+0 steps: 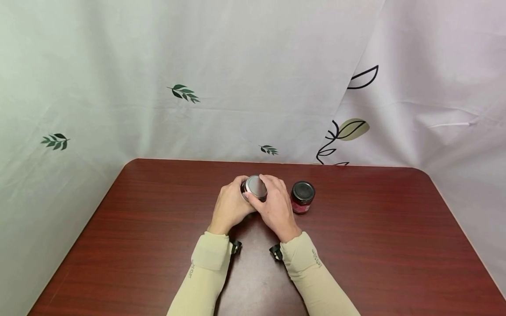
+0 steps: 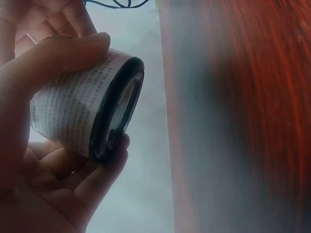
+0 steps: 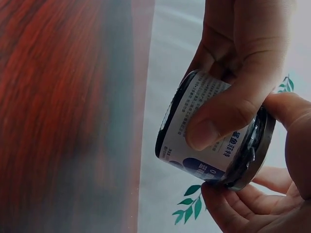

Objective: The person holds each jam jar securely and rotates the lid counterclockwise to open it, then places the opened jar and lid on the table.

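Both hands hold a small jar [image 1: 256, 187] above the table, near its far middle. A silvery lid tops it, and a white label [image 2: 68, 104] with printed text wraps its dark body. My left hand [image 1: 232, 204] grips the jar's body, the thumb lying across the label in the right wrist view. Around the lid [image 3: 257, 153], my right hand [image 1: 278, 206] curls its thumb and fingers. The jar's bottom rim shows apart from the tabletop in the left wrist view. Parts of the label are hidden behind fingers.
A second jar [image 1: 303, 197] with a black lid and reddish label stands upright on the brown wooden table [image 1: 375, 237], just right of my right hand. White cloth [image 1: 237, 66] with leaf prints hangs behind the far edge and at both sides.
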A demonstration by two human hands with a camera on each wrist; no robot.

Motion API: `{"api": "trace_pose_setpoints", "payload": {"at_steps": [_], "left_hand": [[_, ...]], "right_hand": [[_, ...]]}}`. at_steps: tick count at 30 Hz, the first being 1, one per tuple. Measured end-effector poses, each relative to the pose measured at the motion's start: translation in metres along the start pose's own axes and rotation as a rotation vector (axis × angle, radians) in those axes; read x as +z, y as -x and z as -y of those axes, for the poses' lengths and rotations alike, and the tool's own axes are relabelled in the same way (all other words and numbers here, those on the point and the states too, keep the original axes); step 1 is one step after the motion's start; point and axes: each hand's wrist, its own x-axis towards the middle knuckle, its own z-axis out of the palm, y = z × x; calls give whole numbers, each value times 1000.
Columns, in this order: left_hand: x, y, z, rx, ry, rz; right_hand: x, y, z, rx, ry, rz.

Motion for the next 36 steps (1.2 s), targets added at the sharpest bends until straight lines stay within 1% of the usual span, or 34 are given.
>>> {"api": "trace_pose_setpoints", "payload": {"at_steps": [24, 36], "left_hand": [[-2, -1, 5, 13, 6, 3], [-1, -1, 5, 8, 4, 14]], "right_hand": [[0, -2, -2, -63, 14, 23], [-3, -2, -2, -74, 17, 43]]}}
